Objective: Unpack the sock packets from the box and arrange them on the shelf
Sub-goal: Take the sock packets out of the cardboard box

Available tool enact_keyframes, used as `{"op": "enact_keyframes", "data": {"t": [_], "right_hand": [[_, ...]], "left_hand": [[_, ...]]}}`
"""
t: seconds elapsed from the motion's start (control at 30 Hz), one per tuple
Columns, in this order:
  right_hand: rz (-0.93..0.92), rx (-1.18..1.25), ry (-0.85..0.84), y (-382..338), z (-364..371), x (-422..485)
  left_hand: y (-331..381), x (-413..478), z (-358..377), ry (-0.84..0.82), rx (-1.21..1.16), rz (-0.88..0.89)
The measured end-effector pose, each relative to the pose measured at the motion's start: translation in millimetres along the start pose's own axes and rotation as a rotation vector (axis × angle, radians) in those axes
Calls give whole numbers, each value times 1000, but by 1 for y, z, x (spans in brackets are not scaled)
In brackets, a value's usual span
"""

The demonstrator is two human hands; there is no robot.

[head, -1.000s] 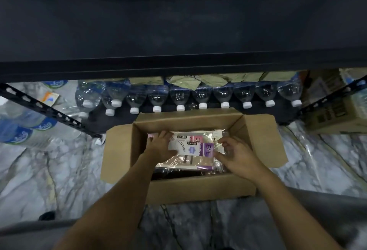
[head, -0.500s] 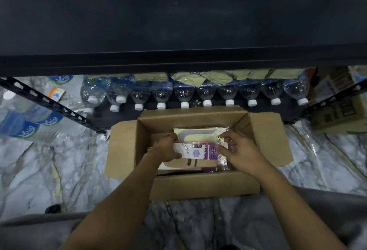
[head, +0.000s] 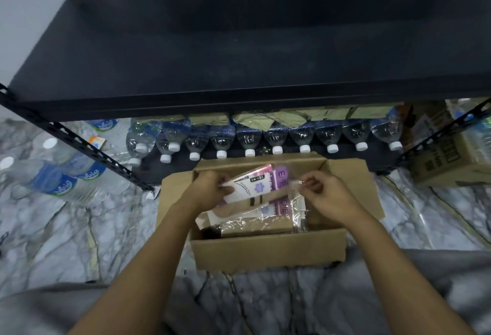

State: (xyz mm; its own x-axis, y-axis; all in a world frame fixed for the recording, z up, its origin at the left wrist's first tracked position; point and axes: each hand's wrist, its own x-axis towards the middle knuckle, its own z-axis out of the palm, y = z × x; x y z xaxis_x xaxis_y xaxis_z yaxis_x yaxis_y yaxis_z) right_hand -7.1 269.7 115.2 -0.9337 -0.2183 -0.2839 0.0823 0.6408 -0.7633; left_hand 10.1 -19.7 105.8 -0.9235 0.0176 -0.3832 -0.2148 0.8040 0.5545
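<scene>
An open cardboard box (head: 268,251) stands on the marble floor in front of a black metal shelf (head: 239,50). My left hand (head: 206,191) grips the left end of a clear sock packet (head: 259,184) with a white and purple label, lifted and tilted above the box. My right hand (head: 325,193) pinches the packet's right end at its plastic edge. More sock packets (head: 255,219) lie in the box beneath it.
A row of water bottles (head: 249,140) lies on the lowest shelf board behind the box. Wrapped packs of bottles (head: 61,175) sit on the floor at left. A printed carton (head: 449,164) stands at right. Slotted black shelf braces (head: 87,148) slant down on both sides.
Both hands have lifted the top packet up out of the box and tilted it. My head has risen, so the wide shelf board now fills the upper view.
</scene>
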Motion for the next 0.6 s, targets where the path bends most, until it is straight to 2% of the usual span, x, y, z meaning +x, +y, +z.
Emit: {"op": "enact_keyframes", "data": {"t": [0.1, 0.27, 0.5, 0.6], "right_hand": [[33, 35, -11, -3, -2, -3], [-7, -82, -12, -8, 4, -12], [-26, -199, -54, -6, 21, -4], [-17, -236, -121, -5, 35, 8]], "left_hand": [[2, -27, -37, 117, 37, -18], [-3, -72, -73, 224, -18, -61], [-17, -107, -94, 370, -18, -102], [-21, -102, -93, 390, -19, -112]]}}
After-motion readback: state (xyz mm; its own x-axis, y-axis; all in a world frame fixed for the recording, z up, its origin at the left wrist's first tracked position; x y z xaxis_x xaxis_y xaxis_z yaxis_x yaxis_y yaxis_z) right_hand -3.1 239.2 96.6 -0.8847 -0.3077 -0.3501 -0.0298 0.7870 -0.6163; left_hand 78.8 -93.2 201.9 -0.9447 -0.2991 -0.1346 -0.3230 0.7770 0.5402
